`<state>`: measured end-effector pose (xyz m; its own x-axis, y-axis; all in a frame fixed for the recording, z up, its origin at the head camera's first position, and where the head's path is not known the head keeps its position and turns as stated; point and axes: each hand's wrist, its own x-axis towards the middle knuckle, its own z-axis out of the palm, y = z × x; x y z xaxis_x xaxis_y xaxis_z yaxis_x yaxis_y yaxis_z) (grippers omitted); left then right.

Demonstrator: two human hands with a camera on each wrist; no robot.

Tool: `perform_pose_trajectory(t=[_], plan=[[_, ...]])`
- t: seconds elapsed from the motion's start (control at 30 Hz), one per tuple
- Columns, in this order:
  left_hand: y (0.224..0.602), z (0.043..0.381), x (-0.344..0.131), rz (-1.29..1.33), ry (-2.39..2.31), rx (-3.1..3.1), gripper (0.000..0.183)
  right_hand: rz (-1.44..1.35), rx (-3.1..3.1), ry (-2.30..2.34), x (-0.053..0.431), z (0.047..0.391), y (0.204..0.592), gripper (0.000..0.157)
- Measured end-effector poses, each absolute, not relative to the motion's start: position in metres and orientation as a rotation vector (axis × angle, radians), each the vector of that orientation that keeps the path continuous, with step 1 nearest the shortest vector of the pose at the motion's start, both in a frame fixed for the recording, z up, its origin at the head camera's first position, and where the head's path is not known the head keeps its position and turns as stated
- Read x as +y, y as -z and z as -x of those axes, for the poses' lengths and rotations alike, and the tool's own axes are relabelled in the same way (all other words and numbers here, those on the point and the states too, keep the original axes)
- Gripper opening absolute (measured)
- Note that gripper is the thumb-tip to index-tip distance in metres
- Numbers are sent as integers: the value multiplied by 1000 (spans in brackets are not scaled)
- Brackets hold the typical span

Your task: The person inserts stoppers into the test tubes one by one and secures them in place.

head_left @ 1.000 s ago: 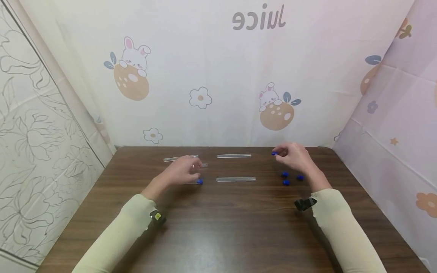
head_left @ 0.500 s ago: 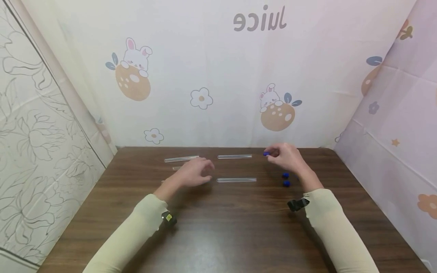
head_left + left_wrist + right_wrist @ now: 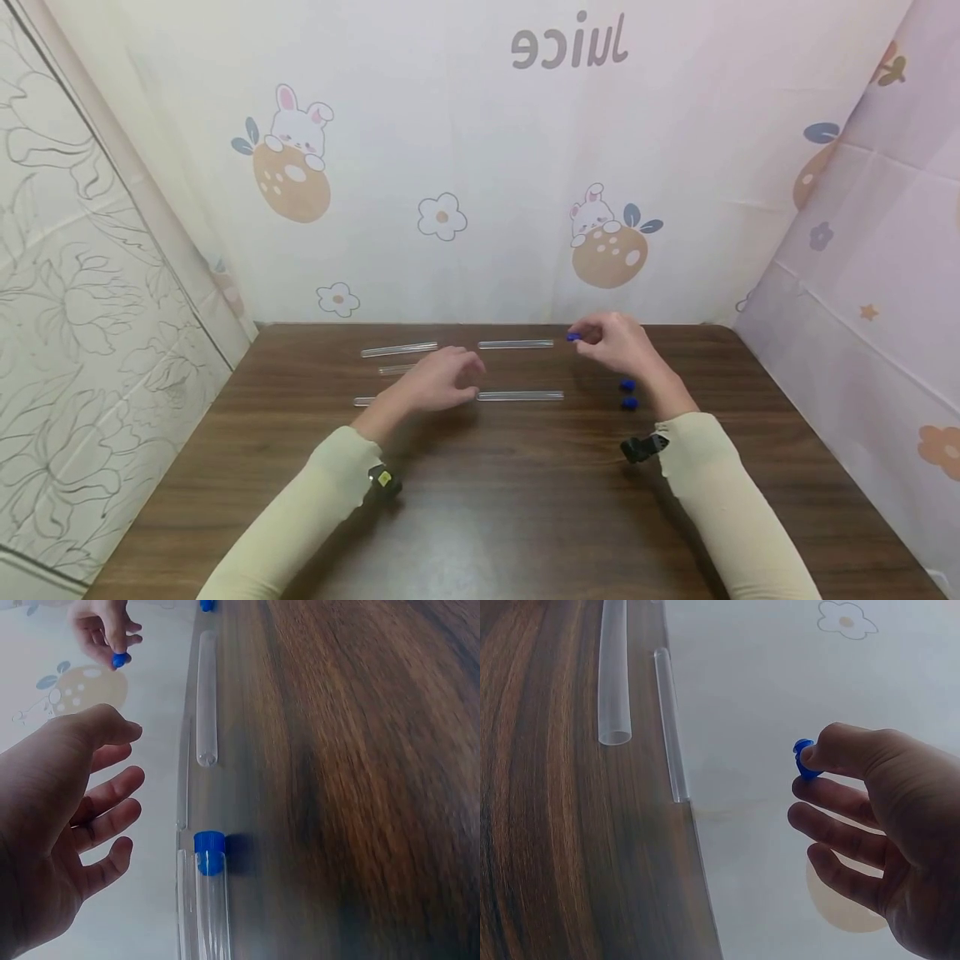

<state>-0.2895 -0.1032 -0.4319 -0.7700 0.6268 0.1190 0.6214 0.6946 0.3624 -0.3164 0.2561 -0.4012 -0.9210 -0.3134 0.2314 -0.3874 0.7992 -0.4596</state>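
Note:
My right hand (image 3: 618, 342) pinches a small blue cap (image 3: 805, 759) between thumb and index finger, held above the table's back right. To its left lie two clear test tubes, a back one (image 3: 516, 344) and a front one (image 3: 520, 396), with their open ends facing right. My left hand (image 3: 438, 379), fingers loosely bent and holding nothing, hovers near the front tube's closed end. Under and behind it lie more tubes: a back-left tube (image 3: 399, 349), a partly covered middle tube (image 3: 393, 370), and a front-left tube (image 3: 212, 907) that carries a blue cap (image 3: 210, 844).
Two loose blue caps (image 3: 628, 394) sit on the table right of the tubes, near my right forearm. The brown wooden table (image 3: 495, 492) reaches back to a printed curtain (image 3: 375, 142). Patterned panels stand at both sides.
My left hand has moved right, away from the capped front-left tube toward the front-right one. My right hand has moved left with the blue cap, nearing the back tube's open end.

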Motion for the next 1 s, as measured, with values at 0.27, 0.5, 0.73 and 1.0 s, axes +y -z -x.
perform_pose_trajectory(t=[0.27, 0.5, 0.73, 1.0], plan=[[440, 288, -98, -1042, -625, 2875, 33, -535, -2848, -824, 254, 315, 404, 22], [449, 288, -91, -1052, -670, 2840, 38, -521, -2855, -849, 255, 312, 408, 22], [468, 299, -86, -1135, -683, 2811, 39, -548, -2839, -846, 253, 310, 409, 23], [489, 313, -76, -1147, -651, 2834, 38, -552, -2832, -856, 254, 311, 411, 23]])
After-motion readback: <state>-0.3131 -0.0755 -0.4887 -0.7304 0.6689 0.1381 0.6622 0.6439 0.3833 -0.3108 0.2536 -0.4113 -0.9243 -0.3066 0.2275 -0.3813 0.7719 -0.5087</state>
